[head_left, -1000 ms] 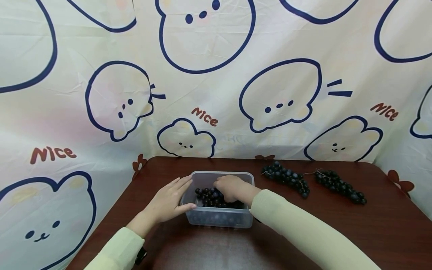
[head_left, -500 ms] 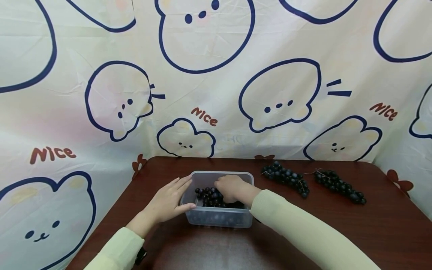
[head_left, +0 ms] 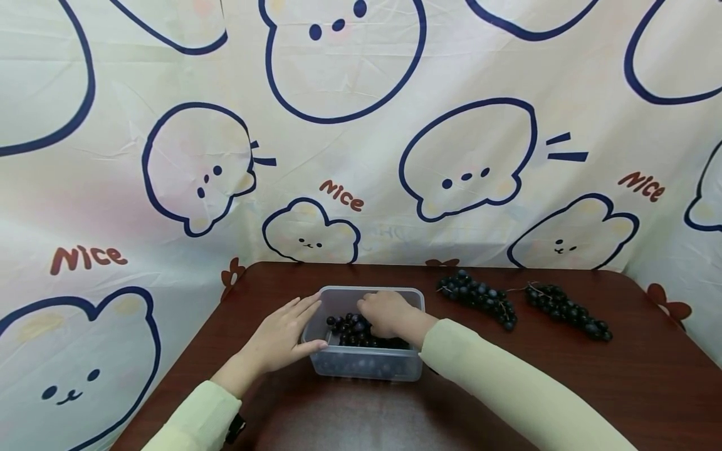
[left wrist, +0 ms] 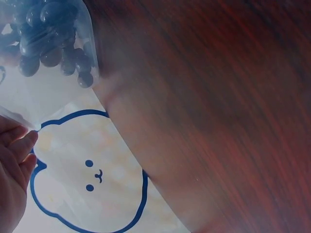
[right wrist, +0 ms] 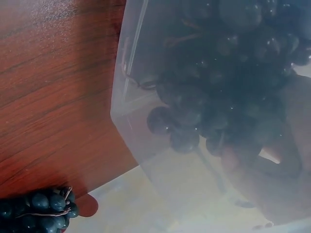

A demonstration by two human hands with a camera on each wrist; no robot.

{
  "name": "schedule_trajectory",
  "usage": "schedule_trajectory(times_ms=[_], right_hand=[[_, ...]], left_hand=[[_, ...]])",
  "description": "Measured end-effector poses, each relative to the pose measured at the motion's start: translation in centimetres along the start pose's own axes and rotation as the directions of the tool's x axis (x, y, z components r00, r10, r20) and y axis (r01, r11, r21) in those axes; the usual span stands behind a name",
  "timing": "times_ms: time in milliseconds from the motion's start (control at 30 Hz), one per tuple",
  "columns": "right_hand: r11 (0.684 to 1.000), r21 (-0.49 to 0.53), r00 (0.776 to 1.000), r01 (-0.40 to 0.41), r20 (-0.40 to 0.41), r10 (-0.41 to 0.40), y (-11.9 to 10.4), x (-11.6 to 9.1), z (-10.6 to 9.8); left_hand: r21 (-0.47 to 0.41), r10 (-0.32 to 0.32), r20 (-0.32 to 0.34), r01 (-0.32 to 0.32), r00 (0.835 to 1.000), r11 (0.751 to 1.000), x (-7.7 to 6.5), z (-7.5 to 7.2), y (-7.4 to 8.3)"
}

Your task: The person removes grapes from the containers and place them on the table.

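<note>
A clear plastic container [head_left: 366, 365] stands on the table with dark grapes [head_left: 351, 328] inside. My left hand [head_left: 282, 335] rests against its left side, fingers straight along the rim and thumb at the front corner. In the left wrist view the fingertips of that hand [left wrist: 17, 150] touch the container's edge. My right hand [head_left: 389, 315] reaches down into the container, fingers bent into the grapes at the right. Through the cloudy wall in the right wrist view, thumb and fingers of the right hand [right wrist: 286, 184] hold the bunch from below; its fingertips are partly hidden by grapes.
Two more bunches of dark grapes lie right of the container, a nearer bunch [head_left: 479, 297] and a farther bunch [head_left: 566, 313], their stems nearly meeting. The brown wooden table [head_left: 620, 388] ends at a printed cloth [head_left: 383, 156] behind and at the sides.
My right hand and sleeve have shifted only slightly inside and over the container. The left hand, container and outside bunches stay where they were.
</note>
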State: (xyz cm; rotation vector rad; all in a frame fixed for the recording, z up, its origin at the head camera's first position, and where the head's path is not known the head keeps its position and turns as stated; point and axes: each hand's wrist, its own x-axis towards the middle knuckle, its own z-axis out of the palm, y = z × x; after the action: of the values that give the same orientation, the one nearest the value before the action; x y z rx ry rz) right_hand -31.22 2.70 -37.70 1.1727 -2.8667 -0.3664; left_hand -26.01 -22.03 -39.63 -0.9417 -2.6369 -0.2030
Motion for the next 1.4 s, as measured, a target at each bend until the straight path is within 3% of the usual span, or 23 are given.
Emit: schedule_trajectory(times_ms=[300,567,767,1067,1400], right_hand=[[1.0,-0.029,0.999,-0.006,-0.04,0.005,0.2,-0.3,-0.3],[0.996,-0.082,0.994,0.028,-0.107,-0.037,0.1,-0.9,-1.3],[0.997,-0.06,0.987,0.044,-0.154,-0.053,-0.4,-1.6,-2.1],[1.0,0.009,0.995,-0.007,-0.097,0.008,-0.4,-1.7,-1.6],[0.986,0.123,0.993,-0.111,0.052,0.105,0.1,-1.5,-1.6]], left_hand=[[0.006,0.005,-0.002,-0.005,1.0,1.0,0.1,0.1,0.1],[0.001,-0.004,0.002,0.004,1.0,1.0,0.0,0.0,0.2],[-0.001,0.0,-0.005,0.0,1.0,1.0,0.0,0.1,0.1],[0.004,0.008,-0.01,-0.008,1.0,1.0,0.0,0.2,0.0],[-0.003,0.02,-0.044,-0.02,0.999,1.0,0.0,0.3,-0.1]])
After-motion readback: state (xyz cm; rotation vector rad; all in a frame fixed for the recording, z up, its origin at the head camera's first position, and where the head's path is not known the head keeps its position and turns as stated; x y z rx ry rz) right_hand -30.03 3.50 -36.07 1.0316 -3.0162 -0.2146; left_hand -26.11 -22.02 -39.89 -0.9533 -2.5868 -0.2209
